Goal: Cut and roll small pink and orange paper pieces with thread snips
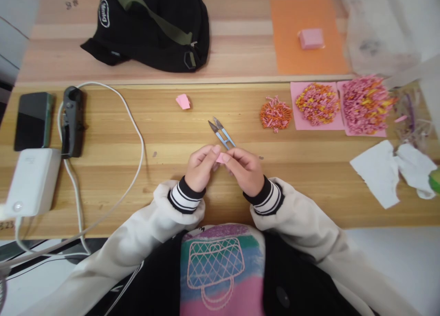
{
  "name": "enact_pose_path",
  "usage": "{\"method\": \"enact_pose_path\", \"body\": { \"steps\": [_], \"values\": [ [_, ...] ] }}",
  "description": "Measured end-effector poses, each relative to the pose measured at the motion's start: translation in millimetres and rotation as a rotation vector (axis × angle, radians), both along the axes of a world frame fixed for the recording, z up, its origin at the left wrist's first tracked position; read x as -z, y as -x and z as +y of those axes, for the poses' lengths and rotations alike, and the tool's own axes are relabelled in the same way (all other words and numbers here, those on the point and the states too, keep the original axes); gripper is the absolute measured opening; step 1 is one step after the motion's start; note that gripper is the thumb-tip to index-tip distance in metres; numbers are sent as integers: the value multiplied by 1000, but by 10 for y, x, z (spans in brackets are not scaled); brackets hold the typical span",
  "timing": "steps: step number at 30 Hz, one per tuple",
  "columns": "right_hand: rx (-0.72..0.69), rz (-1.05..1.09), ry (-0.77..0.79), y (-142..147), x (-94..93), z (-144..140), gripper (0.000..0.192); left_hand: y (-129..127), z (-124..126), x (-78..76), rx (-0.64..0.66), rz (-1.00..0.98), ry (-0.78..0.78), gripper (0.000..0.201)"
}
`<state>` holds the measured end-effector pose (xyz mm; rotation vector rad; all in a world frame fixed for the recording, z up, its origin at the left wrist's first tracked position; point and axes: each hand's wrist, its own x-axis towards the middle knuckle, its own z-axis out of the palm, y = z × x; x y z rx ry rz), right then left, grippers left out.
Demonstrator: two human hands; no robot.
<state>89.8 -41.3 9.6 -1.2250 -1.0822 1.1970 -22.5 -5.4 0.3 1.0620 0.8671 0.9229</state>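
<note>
Between my two hands is a small piece of pink paper (220, 158), pinched from both sides at its edges. My left hand (200, 168) is closed with thumb and fingers on its left side. On the other side, my right hand (244, 170) grips it the same way. Just beyond my fingers lie thread snips (222, 133) with blue handles, blades pointing away from me. A small stack of pink paper slips (183, 101) rests farther off to the left. To the right sits a pile of tiny orange and pink rolled pieces (275, 114).
Two bigger piles of rolled pieces (318, 104) stand on pink sheets at right. Torn white tissue (376, 171) lies nearer. An orange sheet (292, 41) bears a wrapped pink block (311, 39). A black bag (165, 31) is at the back; a phone (33, 121), power bank (34, 180) and cable are left.
</note>
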Motion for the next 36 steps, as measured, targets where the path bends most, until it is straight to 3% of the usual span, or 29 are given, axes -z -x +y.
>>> {"method": "enact_pose_path", "body": {
  "steps": [11, 23, 36],
  "values": [
    [-11, -15, -24, -2, 18, -26, 21, 20, 9, 12, -68, 19, -59, 32],
    [-7, -24, -45, 1, -7, -21, 23, -1, -3, -1, -59, -13, -68, 48],
    [-8, -45, -29, -2, -3, -31, 23, 10, -18, -43, -53, 105, -110, 37]
  ]
}}
